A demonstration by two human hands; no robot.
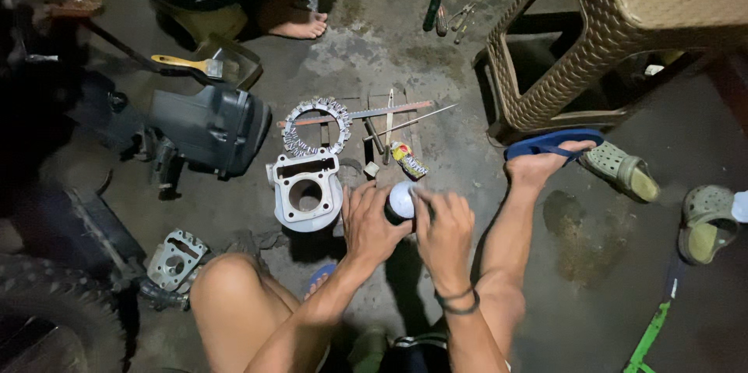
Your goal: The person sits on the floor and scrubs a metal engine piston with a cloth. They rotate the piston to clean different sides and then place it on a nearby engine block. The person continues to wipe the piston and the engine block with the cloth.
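Note:
A small dark jar with a white lid (401,200) sits between my two hands, low over the concrete floor. My left hand (368,222) wraps the jar's side. My right hand (445,226) has its fingers on the lid's right edge. Just left of my hands lies a pale metal engine cylinder block (306,188). Beyond it rests a ring-shaped stator (316,125). A small yellow and red tube (408,160) lies right above the jar. My bare knees frame the scene and my right foot wears a blue sandal (552,144).
A woven brown plastic stool (623,30) stands at the upper right, with green clogs (623,169) beside it. A hacksaw blade, rods and files (374,116) lie past the stator. A dark engine housing (210,128), a paintbrush (187,64) and another person's bare foot (296,24) are at upper left.

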